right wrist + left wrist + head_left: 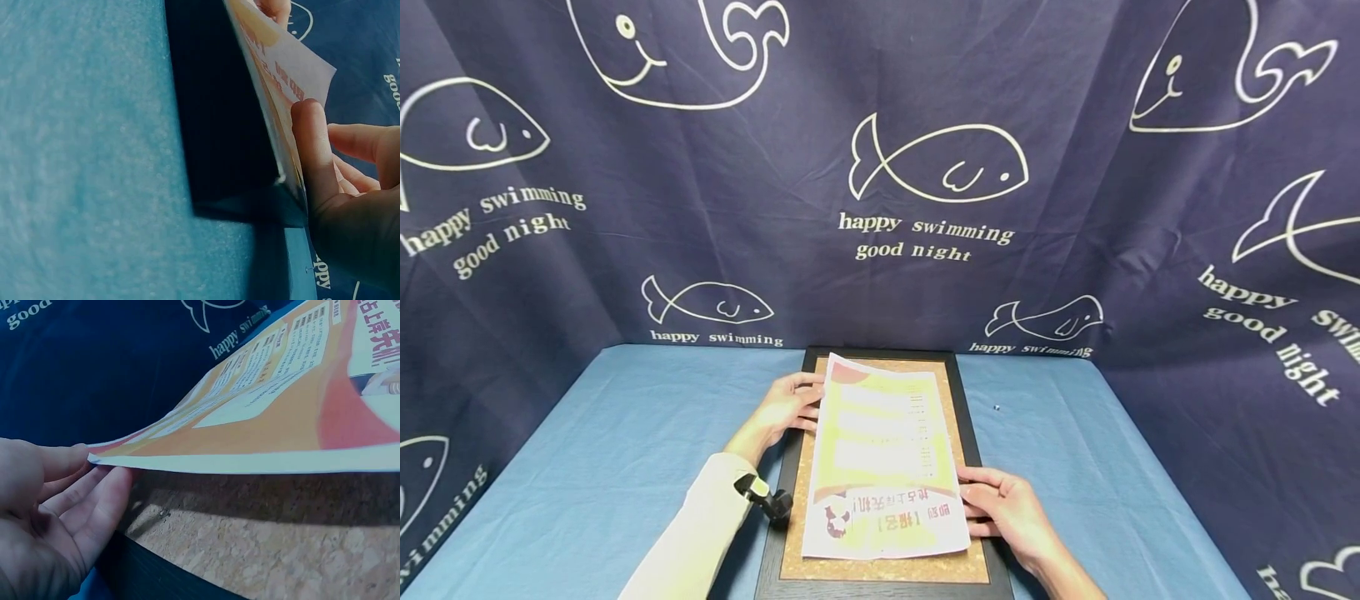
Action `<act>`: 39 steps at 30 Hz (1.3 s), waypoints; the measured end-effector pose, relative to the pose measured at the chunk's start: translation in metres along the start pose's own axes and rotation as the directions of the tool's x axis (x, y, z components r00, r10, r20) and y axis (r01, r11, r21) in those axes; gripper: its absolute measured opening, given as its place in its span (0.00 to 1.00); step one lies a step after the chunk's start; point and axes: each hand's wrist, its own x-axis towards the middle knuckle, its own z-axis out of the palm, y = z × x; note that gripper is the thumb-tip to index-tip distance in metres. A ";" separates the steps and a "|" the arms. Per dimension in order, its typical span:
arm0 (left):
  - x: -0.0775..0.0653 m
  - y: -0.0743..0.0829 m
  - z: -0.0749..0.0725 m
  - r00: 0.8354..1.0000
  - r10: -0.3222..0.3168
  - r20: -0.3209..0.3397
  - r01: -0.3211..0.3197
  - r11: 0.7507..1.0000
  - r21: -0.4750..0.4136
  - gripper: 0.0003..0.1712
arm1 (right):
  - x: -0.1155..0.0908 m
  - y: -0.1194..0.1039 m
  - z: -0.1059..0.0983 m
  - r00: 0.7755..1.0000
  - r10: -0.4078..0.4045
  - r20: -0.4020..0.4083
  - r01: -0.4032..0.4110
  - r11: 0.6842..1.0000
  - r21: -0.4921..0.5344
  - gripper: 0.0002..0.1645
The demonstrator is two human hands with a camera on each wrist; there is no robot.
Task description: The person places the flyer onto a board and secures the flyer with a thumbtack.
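Observation:
A printed paper poster [887, 450], yellow and orange with red lettering, lies over a cork board [958, 571] with a black frame [968, 417]. My left hand [782, 410] pinches the poster's left edge near its far end. In the left wrist view, the thumb [65, 461] is on top, with fingers beneath, and this edge is raised above the cork. My right hand [1003, 510] holds the right edge toward the near end, fingertips right at the paper. The right wrist view shows its thumb [310, 134] against the poster's side, beside the frame.
A blue cloth [647, 442] covers the table under the board. Behind and at both sides hang dark blue curtains [917, 292] printed with white fish and lettering. A tiny object [997, 407] lies on the cloth right of the board. A black device [767, 498] is strapped to the left wrist.

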 end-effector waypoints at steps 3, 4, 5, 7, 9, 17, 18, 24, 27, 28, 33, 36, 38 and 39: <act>-0.001 -0.001 -0.001 1.000 -0.005 -0.012 0.005 1.000 0.007 0.21 | -0.001 0.000 0.000 1.000 -0.001 0.011 0.001 1.000 0.008 0.29; -0.001 -0.001 -0.002 1.000 -0.004 -0.012 0.005 1.000 0.012 0.22 | -0.001 0.000 0.000 1.000 -0.003 0.013 0.003 1.000 0.010 0.29; -0.001 -0.001 -0.002 1.000 -0.004 -0.015 0.004 1.000 0.016 0.22 | -0.001 0.000 0.000 1.000 -0.003 0.012 0.003 1.000 0.011 0.29; -0.002 -0.001 -0.002 1.000 -0.005 -0.023 0.005 1.000 0.023 0.23 | -0.001 -0.001 0.000 1.000 -0.003 0.012 0.003 1.000 0.010 0.29; -0.002 -0.001 -0.002 1.000 0.000 -0.025 0.001 0.999 0.040 0.24 | 0.000 -0.001 0.001 1.000 0.001 0.005 -0.001 1.000 0.006 0.29; -0.002 0.001 -0.001 0.999 -0.016 -0.037 0.019 0.997 0.076 0.25 | 0.000 -0.002 0.001 1.000 0.016 -0.017 -0.016 1.000 -0.014 0.29; -0.002 0.002 -0.002 0.999 -0.014 -0.038 0.018 0.996 0.084 0.25 | 0.000 -0.002 0.001 1.000 0.015 -0.015 -0.016 1.000 -0.014 0.29; -0.004 0.004 -0.007 1.000 -0.002 -0.028 0.005 0.996 0.095 0.26 | -0.005 -0.004 -0.003 1.000 0.013 0.017 -0.012 0.999 -0.031 0.27; -0.007 0.006 -0.009 1.000 0.027 0.005 -0.027 0.995 0.101 0.28 | -0.008 -0.006 -0.008 0.999 0.015 0.041 -0.012 0.998 -0.063 0.28; -0.008 0.007 -0.010 0.999 0.043 0.019 -0.045 0.993 0.112 0.28 | -0.008 -0.007 -0.010 0.999 0.013 0.046 -0.009 0.997 -0.075 0.28; -0.016 0.008 -0.011 0.988 0.143 0.060 -0.153 0.962 0.225 0.27 | -0.005 -0.012 -0.023 1.000 -0.006 0.009 0.008 0.991 -0.132 0.28; -0.024 0.007 -0.009 0.961 0.248 0.118 -0.274 0.908 0.319 0.23 | 0.001 -0.013 -0.032 0.999 -0.034 -0.038 0.027 0.987 -0.157 0.27; -0.030 0.008 -0.006 0.936 0.306 0.174 -0.350 0.865 0.359 0.22 | 0.007 -0.013 -0.038 0.995 -0.064 -0.074 0.051 0.984 -0.172 0.26; -0.033 0.009 -0.005 0.922 0.327 0.205 -0.383 0.843 0.377 0.21 | 0.011 -0.013 -0.042 0.993 -0.080 -0.093 0.062 0.982 -0.178 0.25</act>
